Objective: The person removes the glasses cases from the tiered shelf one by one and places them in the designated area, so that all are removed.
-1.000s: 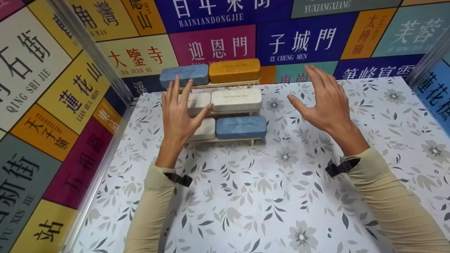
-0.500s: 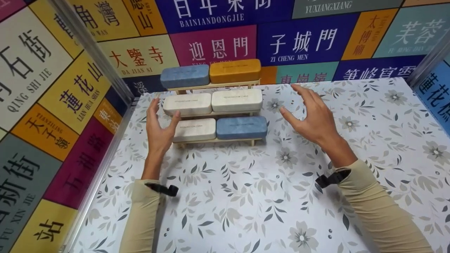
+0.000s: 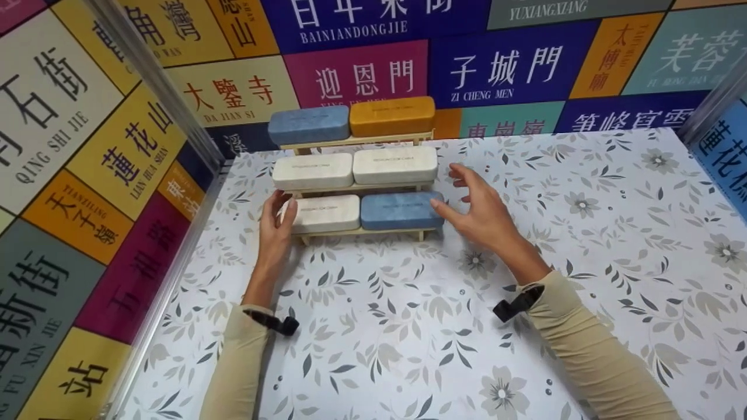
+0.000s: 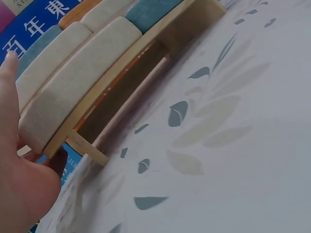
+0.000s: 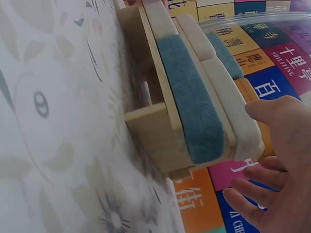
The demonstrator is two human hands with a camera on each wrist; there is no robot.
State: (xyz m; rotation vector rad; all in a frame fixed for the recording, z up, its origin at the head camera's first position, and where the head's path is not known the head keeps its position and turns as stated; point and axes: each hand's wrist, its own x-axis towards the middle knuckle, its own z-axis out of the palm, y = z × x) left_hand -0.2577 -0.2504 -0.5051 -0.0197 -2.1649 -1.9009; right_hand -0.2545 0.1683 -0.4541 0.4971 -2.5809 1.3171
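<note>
A three-tier wooden rack (image 3: 421, 235) carries oblong cases that look like glasses cases, two per tier. On the front tier lie a white case (image 3: 327, 213) and a blue case (image 3: 402, 210). My left hand (image 3: 274, 230) is at the left end of this tier, thumb raised beside the white case; in the left wrist view its fingers reach partly hidden behind the rack's end. At the other end, my right hand (image 3: 481, 213) is spread, its thumb tip overlapping the blue case's right end in the head view. The right wrist view shows nothing between its thumb and fingers.
Two white cases (image 3: 395, 165) fill the middle tier. A blue case (image 3: 309, 125) and an orange case (image 3: 393, 116) rest on top. The rack stands on a table with a floral cover (image 3: 373, 326), close to the lettered back wall (image 3: 356, 73). A side wall (image 3: 105, 175) rises at the left.
My left hand has moved down and left from over the cases to the left end of the front tier. The right hand has come left and down toward the rack's right end.
</note>
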